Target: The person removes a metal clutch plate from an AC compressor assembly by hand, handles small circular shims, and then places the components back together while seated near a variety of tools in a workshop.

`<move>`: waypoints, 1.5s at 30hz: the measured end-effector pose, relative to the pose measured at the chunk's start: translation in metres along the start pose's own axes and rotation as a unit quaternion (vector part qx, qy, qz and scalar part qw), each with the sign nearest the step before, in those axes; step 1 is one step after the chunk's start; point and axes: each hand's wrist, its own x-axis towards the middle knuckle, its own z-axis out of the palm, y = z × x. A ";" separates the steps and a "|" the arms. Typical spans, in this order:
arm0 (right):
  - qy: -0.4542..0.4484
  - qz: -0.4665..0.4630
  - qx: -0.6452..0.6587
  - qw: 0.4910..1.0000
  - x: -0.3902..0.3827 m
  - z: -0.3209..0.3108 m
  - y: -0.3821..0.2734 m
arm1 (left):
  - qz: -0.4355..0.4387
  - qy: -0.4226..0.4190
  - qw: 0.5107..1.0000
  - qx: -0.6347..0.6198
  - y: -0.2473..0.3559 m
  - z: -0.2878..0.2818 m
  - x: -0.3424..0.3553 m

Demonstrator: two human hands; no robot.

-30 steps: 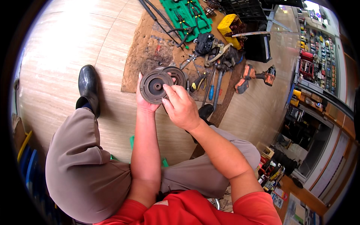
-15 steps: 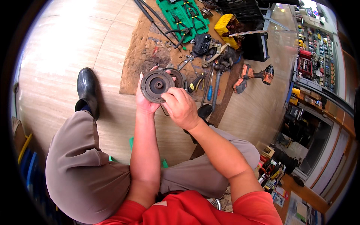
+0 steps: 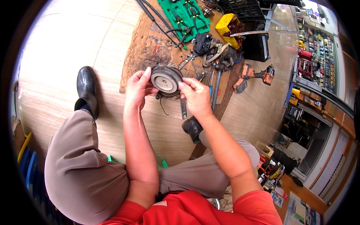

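Observation:
A round, dark metal pulley (image 3: pixel 165 81) with a paler disc face and a small centre hole is held in front of me, tilted. My left hand (image 3: pixel 137 87) grips its left rim, thumb on top. On the right rim, my right hand (image 3: pixel 195 96) pinches the edge between thumb and fingers. Behind and below the pulley, partly hidden by it, is another dark round part with a thin wire (image 3: pixel 164 107) hanging out. A flat metal bar (image 3: pixel 183 108) lies just left of my right hand.
Stained cardboard (image 3: pixel 137 56) covers the floor under pliers in a green tray (image 3: pixel 180 18), a yellow bin (image 3: pixel 227 27), a black socket case (image 3: pixel 202 43) and a puller (image 3: pixel 217 56). An orange cordless impact driver (image 3: pixel 249 75) lies to the right. My boots flank the work.
The pulley has been turned over, from its hub side to a paler disc face. My left hand has shifted from beneath it to the left rim; my right hand moved to the right rim.

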 end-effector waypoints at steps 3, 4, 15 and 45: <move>0.020 0.056 0.053 0.997 0.010 -0.005 0.008 | -0.001 0.011 0.999 0.051 0.003 0.006 -0.004; 0.026 0.063 0.050 0.996 0.011 -0.005 0.009 | -0.005 0.009 0.997 0.071 0.004 0.006 -0.005; 0.044 0.133 0.013 0.990 0.012 0.005 0.024 | -0.036 0.046 0.989 0.138 0.001 0.008 -0.007; 0.036 0.164 -0.009 0.986 -0.006 -0.046 0.080 | -0.070 -0.119 0.928 0.346 -0.020 0.031 -0.013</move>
